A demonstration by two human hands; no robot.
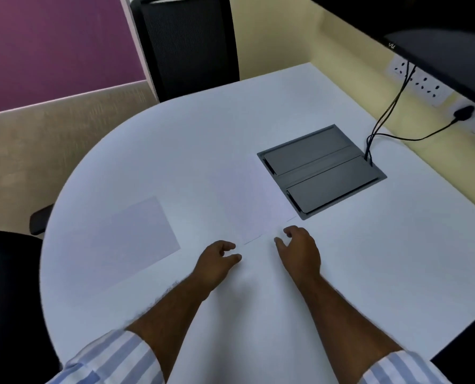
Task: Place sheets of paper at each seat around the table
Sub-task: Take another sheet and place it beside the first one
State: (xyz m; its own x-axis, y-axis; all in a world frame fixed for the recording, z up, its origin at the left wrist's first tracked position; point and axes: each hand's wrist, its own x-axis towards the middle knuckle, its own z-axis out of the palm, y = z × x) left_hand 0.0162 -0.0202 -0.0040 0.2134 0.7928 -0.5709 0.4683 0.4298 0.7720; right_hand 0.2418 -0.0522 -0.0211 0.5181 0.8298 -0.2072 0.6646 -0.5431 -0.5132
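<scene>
Two white sheets of paper, lying flat on the white counter (369, 259). Left sheet (125, 239): blank, turned at an angle, near the rounded left edge by a seat. Middle sheet (254, 200): blank, faint against the surface, angled, right edge touching the grey hatch (322, 170). Well apart from each other.

— Where's the open room here?

— Most of the white rounded tabletop (369, 259) is bare, wide on the right and along the near edge.

— Anything in the way?

— The grey rectangular metal cable box (322, 170) sits flush in the tabletop at the far right, with black cables (383, 120) rising from its corner to the wall sockets. Two white paper sheets lie flat, one on the left (131, 239), one in the middle (253, 195) touching the box.
</scene>
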